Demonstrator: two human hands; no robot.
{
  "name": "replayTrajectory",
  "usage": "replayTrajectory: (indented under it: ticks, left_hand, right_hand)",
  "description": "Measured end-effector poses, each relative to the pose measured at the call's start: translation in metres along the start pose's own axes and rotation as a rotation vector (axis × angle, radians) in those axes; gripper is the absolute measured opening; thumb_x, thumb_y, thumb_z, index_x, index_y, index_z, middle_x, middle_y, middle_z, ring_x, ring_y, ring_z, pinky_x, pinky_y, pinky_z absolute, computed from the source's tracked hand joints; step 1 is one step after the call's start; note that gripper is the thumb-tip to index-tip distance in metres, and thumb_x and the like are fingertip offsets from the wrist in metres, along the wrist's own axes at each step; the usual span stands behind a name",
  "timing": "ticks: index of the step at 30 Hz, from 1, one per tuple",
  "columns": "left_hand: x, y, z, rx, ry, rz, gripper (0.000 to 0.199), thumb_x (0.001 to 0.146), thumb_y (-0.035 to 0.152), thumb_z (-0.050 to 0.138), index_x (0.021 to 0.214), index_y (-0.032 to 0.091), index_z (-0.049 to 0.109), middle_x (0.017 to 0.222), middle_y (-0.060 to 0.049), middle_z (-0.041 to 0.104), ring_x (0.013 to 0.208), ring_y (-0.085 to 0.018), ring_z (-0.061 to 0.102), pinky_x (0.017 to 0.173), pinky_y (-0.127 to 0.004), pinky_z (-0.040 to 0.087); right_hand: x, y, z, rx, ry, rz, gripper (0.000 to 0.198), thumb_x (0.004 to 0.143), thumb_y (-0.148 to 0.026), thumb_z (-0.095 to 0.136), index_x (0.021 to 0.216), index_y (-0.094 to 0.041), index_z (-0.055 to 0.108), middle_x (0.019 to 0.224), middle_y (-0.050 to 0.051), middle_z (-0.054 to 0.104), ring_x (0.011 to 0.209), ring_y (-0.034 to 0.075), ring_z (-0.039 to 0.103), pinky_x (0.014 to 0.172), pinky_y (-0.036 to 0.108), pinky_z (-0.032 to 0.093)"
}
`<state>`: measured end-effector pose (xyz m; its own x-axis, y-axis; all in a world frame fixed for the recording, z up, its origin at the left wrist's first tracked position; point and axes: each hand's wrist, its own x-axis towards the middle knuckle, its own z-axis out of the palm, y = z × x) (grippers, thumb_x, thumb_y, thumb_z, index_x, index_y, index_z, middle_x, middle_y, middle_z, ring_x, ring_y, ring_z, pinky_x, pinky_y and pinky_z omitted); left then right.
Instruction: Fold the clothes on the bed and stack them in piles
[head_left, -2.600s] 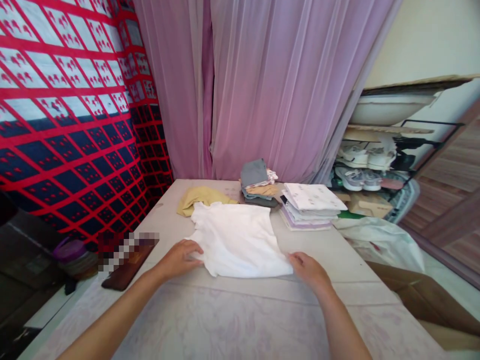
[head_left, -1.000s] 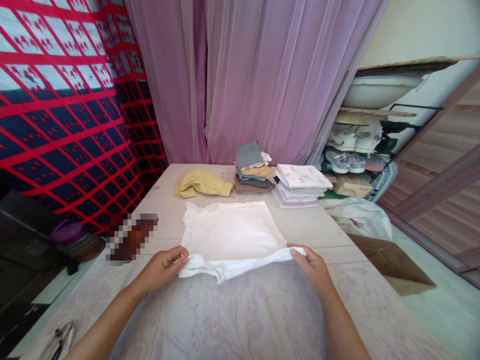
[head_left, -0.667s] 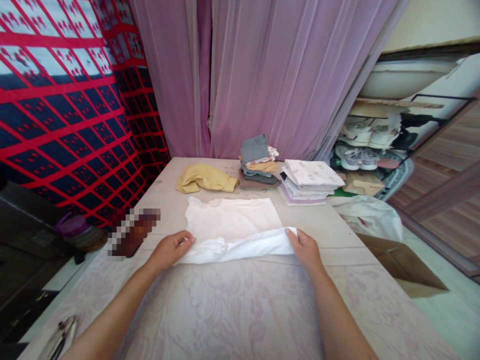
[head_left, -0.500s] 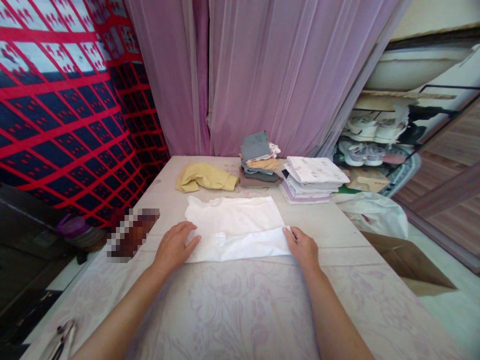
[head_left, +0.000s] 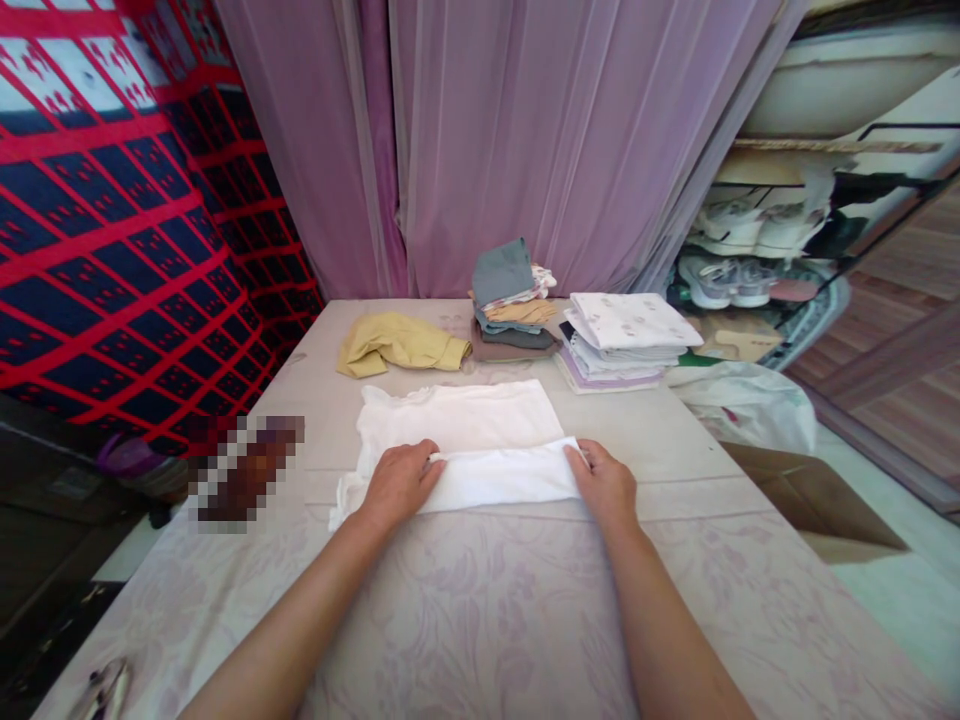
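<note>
A purple curtain (head_left: 570, 150) hangs well beyond the fingers (head_left: 421, 453). To their far left rises a red-gridded cloth (head_left: 112, 250) with navy and white panels. The desk (head_left: 480, 610), covered in a pale floral print, extends beneath the fingers and to either side of them. An open cardboard box (head_left: 814, 500) stands past the desk's edge, well to the right of the fingers. The white garment (head_left: 465, 420) lies on the desk, its near part turned back as a strip spanning the gap between the two sets of fingers; its far part spreads just beyond them, and a ruffled end projects leftward past the left ones. Beyond the right fingers sits a stack of white folded cloth (head_left: 626, 340); left of it, a stack of coloured clothes (head_left: 510, 310); farther left, beyond the left fingers, a yellow garment (head_left: 405, 343). Left hand (head_left: 397, 485): thumb and fingers clamped on the strip's upper edge. Right hand (head_left: 607, 485): thumb and fingers clamped on the strip's right-hand corner.
</note>
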<state>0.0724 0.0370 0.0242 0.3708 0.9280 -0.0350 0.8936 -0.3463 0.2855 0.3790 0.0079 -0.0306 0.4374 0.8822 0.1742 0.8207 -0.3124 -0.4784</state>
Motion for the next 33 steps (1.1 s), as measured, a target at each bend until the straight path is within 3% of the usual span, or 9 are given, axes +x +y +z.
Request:
replayTrajectory:
  ticks: [7, 12, 22, 25, 27, 29, 33]
  left_hand:
    - [0.004, -0.006, 0.011, -0.009, 0.041, -0.002, 0.033, 0.088, 0.039, 0.049, 0.113, 0.021, 0.059, 0.107, -0.006, 0.068, 0.102, -0.024, 0.059, 0.089, -0.038, 0.04]
    - [0.003, -0.007, 0.013, 0.007, 0.05, 0.018, 0.035, 0.09, 0.043, 0.046, 0.113, 0.021, 0.06, 0.106, -0.006, 0.069, 0.1, -0.025, 0.059, 0.087, -0.038, 0.04]
    - [0.009, -0.005, 0.018, 0.134, 0.084, 0.007, 0.033, 0.09, 0.044, 0.048, 0.108, 0.02, 0.062, 0.097, -0.007, 0.069, 0.093, -0.025, 0.063, 0.084, -0.039, 0.042]
    - [0.002, -0.002, 0.017, 0.135, 0.143, -0.002, 0.036, 0.089, 0.042, 0.049, 0.115, 0.018, 0.06, 0.104, -0.009, 0.067, 0.097, -0.026, 0.061, 0.085, -0.04, 0.043]
    - [-0.006, 0.003, 0.018, 0.139, 0.229, 0.051, 0.036, 0.091, 0.037, 0.047, 0.12, 0.018, 0.057, 0.118, -0.011, 0.062, 0.107, -0.026, 0.057, 0.092, -0.042, 0.041]
    - [-0.014, 0.009, 0.025, 0.143, 0.274, 0.188, 0.034, 0.093, 0.03, 0.041, 0.122, 0.018, 0.056, 0.129, -0.009, 0.057, 0.119, -0.025, 0.05, 0.102, -0.043, 0.035]
    - [-0.022, 0.017, 0.046, 0.159, 0.187, 0.457, 0.041, 0.096, 0.035, 0.037, 0.131, 0.019, 0.049, 0.14, -0.006, 0.049, 0.133, -0.022, 0.037, 0.112, -0.042, 0.025]
  right_hand:
    - [-0.002, -0.005, -0.001, -0.138, 0.03, -0.047, 0.029, 0.087, -0.04, 0.051, 0.098, -0.022, 0.07, 0.063, 0.002, 0.065, 0.058, 0.015, 0.056, 0.057, 0.024, 0.032]
    - [-0.003, -0.002, -0.003, -0.121, 0.042, -0.007, 0.024, 0.084, -0.039, 0.055, 0.092, -0.023, 0.071, 0.067, 0.001, 0.067, 0.059, 0.015, 0.057, 0.056, 0.023, 0.032]
    - [-0.005, 0.01, -0.007, -0.091, 0.031, -0.061, 0.022, 0.079, -0.04, 0.057, 0.087, -0.023, 0.068, 0.064, -0.001, 0.065, 0.06, 0.016, 0.057, 0.059, 0.025, 0.036]
    - [-0.004, 0.012, -0.011, -0.059, 0.108, -0.129, 0.025, 0.079, -0.037, 0.053, 0.094, -0.021, 0.067, 0.077, 0.002, 0.068, 0.067, 0.017, 0.059, 0.068, 0.028, 0.041]
    - [-0.005, 0.006, -0.014, -0.047, 0.205, -0.217, 0.028, 0.083, -0.033, 0.047, 0.099, -0.019, 0.065, 0.094, 0.007, 0.069, 0.082, 0.02, 0.062, 0.08, 0.033, 0.041]
    - [-0.01, -0.006, -0.014, -0.048, 0.228, -0.338, 0.032, 0.087, -0.03, 0.042, 0.106, -0.017, 0.064, 0.111, 0.011, 0.066, 0.101, 0.022, 0.059, 0.092, 0.037, 0.037]
    - [-0.026, -0.036, -0.004, -0.132, -0.073, -0.564, 0.042, 0.093, -0.033, 0.036, 0.128, -0.019, 0.053, 0.139, 0.009, 0.049, 0.13, 0.022, 0.04, 0.107, 0.041, 0.026]
